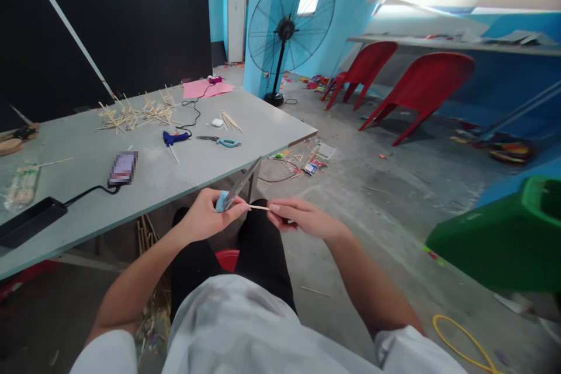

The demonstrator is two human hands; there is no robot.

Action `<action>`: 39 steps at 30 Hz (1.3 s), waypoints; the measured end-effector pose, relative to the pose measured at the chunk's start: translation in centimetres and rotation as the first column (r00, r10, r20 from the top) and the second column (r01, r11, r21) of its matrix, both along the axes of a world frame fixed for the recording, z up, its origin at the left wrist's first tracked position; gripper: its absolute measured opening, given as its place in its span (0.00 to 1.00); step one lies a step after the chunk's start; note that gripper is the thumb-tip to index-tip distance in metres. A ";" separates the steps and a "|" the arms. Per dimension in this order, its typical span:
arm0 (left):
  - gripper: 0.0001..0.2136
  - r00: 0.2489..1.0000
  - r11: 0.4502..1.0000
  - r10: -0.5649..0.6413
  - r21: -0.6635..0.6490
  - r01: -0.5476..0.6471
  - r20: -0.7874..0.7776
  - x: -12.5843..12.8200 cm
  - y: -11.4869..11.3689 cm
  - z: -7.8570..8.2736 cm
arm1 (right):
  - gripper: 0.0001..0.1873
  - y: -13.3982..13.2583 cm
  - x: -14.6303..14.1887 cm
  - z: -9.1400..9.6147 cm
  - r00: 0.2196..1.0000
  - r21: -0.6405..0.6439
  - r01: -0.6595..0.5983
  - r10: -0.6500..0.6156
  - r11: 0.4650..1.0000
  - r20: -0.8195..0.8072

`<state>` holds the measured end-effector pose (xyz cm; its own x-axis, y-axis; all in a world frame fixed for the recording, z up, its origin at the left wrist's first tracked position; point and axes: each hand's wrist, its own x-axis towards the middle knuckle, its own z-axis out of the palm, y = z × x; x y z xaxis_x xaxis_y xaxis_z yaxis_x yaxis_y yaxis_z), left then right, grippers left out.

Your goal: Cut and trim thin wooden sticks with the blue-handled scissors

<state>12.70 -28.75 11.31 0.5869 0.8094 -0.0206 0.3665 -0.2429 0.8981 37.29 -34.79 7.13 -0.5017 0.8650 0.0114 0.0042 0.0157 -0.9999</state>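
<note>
My left hand (210, 216) is closed around a blue-handled knife (240, 187), whose broad metal blade points up and to the right. Its thumb and fingertips also meet the left end of a short, thin wooden stick (259, 207). The other end is pinched by my right hand (302, 216), fingers curled in. Both hands are above my lap, just off the table's front edge. On the table (210, 169) in front lie a blue glue gun (175, 138), blue-handled snips (221, 141) and some loose sticks (231, 121).
Several stick frames (135, 114) stand at the table's back, near pink paper (208, 89). A phone (123, 168), a black tray (33, 222) and a plastic-wrapped pack (24, 186) lie left. A green bin (495, 239), red chairs (425, 87) and a fan (287, 29) stand on the floor.
</note>
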 end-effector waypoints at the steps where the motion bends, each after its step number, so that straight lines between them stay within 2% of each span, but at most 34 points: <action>1: 0.18 1.000 1.000 -0.007 0.011 0.007 -0.011 -0.1 0.2 0.0 | 0.24 0.0 -0.1 -0.3 1.000 -0.003 -0.015 0.015 1.000 0.005; 3: 0.20 1.000 0.999 -0.023 0.044 0.024 -0.020 -0.2 0.8 -0.1 | 0.24 0.1 -0.5 -1.2 1.000 0.020 0.017 -0.017 1.000 -0.006; 5: 0.22 0.999 0.995 -0.009 0.103 0.013 -0.040 -0.3 2.3 -0.4 | 0.24 0.3 -1.3 -2.5 0.985 0.043 0.158 -0.155 0.987 -0.072; 7: 0.24 0.991 0.976 0.081 0.211 -0.057 -0.106 -0.2 4.9 -1.1 | 0.23 1.0 -2.4 -4.2 0.916 0.023 0.365 -0.355 0.931 -0.184; 8: 0.24 0.972 0.950 0.169 0.289 -0.117 -0.164 0.0 6.7 -1.6 | 0.23 1.6 -3.0 -5.0 0.860 -0.003 0.463 -0.450 0.886 -0.242; 9: 0.23 0.930 0.901 0.280 0.400 -0.169 -0.237 0.2 8.7 -2.3 | 0.23 2.4 -3.6 -5.9 0.796 -0.030 0.544 -0.527 0.839 -0.297; 11: 0.17 0.787 0.802 0.437 0.584 -0.122 -0.435 1.1 12.7 -3.9 | 0.23 4.6 -4.6 -7.6 0.674 -0.070 0.662 -0.633 0.747 -0.382; 12: 0.15 0.714 0.780 0.475 0.622 -0.070 -0.515 1.6 14.5 -4.8 | 0.24 5.9 -5.0 -8.6 0.623 -0.078 0.706 -0.669 0.704 -0.405; 13: 0.14 0.664 0.777 0.464 0.630 0.013 -0.587 2.1 16.1 -5.6 | 0.25 7.5 -5.4 -9.5 0.581 -0.075 0.746 -0.702 0.661 -0.413; 14: 0.15 0.620 0.782 0.453 0.620 0.069 -0.641 2.6 17.4 -6.4 | 0.26 9.0 -5.6 -10.5 0.548 -0.056 0.785 -0.733 0.617 -0.402; 16: 0.15 0.603 0.783 0.444 0.614 0.098 -0.663 3.4 19.1 -7.8 | 0.27 12.1 -5.9 -12.4 0.502 0.031 0.852 -0.800 0.522 -0.329; 19: 0.19 0.592 0.765 0.448 0.630 0.134 -0.670 4.1 20.1 -9.3 | 0.27 15.6 -5.8 -14.9 0.427 0.253 0.888 -0.894 0.385 -0.137; 22: 0.21 0.598 0.748 0.452 0.647 0.150 -0.661 4.1 20.2 -10.3 | 0.25 17.2 -5.5 -16.4 0.327 0.464 0.831 -0.944 0.308 0.042; 24: 0.21 0.608 0.744 0.443 0.649 0.161 -0.659 4.0 20.1 -10.7 | 0.23 17.6 -5.3 -16.8 0.269 0.557 0.777 -0.955 0.292 0.125; 26: 0.22 0.617 0.745 0.425 0.643 0.177 -0.662 3.9 19.7 -11.0 | 0.22 17.6 -5.2 -17.0 0.229 0.614 0.731 -0.954 0.299 0.193; 30: 0.21 0.634 0.742 0.384 0.633 0.221 -0.671 3.9 18.6 -11.1 | 0.21 17.0 -4.8 -17.3 0.215 0.650 0.682 -0.942 0.335 0.259; 35: 0.23 0.633 0.709 0.338 0.631 0.315 -0.696 3.7 18.1 -10.8 | 0.23 16.6 -4.4 -17.9 0.320 0.570 0.740 -0.932 0.357 0.169; 37: 0.25 0.638 0.691 0.311 0.628 0.358 -0.705 3.7 18.1 -10.8 | 0.25 16.8 -4.4 -18.2 0.390 0.495 0.778 -0.915 0.387 0.102; 39: 0.25 0.639 0.672 0.308 0.637 0.379 -0.705 3.6 18.0 -11.0 | 0.26 17.0 -4.5 -18.6 0.465 0.368 0.818 -0.885 0.441 0.028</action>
